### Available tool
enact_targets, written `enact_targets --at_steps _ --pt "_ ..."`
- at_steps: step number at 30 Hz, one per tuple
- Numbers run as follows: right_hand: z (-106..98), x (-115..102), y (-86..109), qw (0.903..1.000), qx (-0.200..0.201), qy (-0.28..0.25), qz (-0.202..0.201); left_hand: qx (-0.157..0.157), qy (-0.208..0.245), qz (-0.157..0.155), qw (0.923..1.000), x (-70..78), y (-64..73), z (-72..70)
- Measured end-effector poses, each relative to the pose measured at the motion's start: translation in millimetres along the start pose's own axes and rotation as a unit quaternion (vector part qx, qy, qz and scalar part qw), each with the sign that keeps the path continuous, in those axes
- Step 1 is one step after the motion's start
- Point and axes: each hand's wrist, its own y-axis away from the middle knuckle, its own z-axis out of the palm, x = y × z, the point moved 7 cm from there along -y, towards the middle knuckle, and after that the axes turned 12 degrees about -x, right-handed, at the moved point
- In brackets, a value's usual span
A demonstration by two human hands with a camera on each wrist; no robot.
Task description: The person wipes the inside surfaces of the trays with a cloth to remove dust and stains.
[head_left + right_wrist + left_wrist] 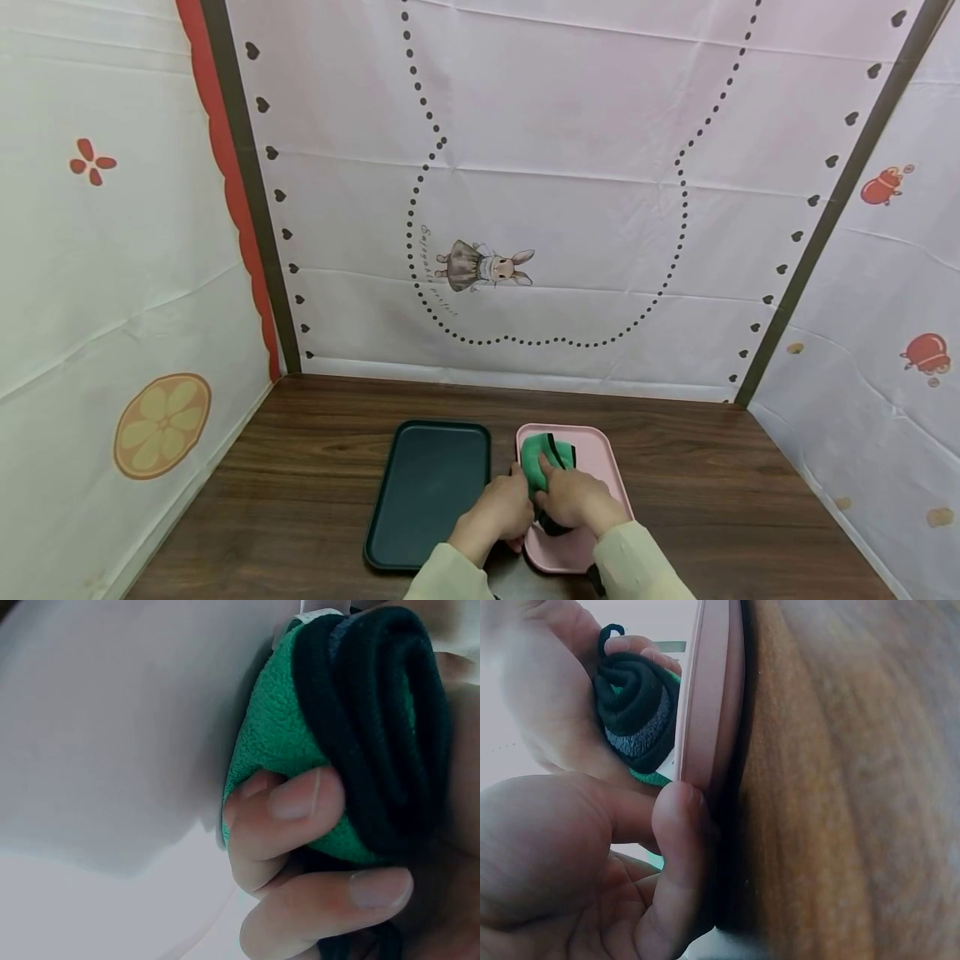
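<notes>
A green towel [536,458] with dark edging lies partly rolled on the pink tray [600,454]. In the right wrist view its dark border [375,735] forms a layered coil at the roll's end. My right hand [576,498] grips the roll, with curled fingers [300,817] against the green fabric. From the left, my left hand [504,505] holds the towel's side, though much of that contact is hidden. One of its fingertips [681,799] touches the pink tray's rim in the left wrist view. A dark loop [611,636] sticks out of the roll.
To the left of the pink tray lies a dark green tray [431,492] with a raised rim. Both trays rest on a brown wooden table [315,467]. Printed white sheets [570,242] enclose the back and both sides.
</notes>
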Motion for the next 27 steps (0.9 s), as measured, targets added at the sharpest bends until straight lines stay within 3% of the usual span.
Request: enact_targets --at_steps 27 --pt "-10 2 -17.9 0.9994 -0.025 0.003 0.026 0.007 -0.007 0.003 0.9999 0.6 -0.9 0.1"
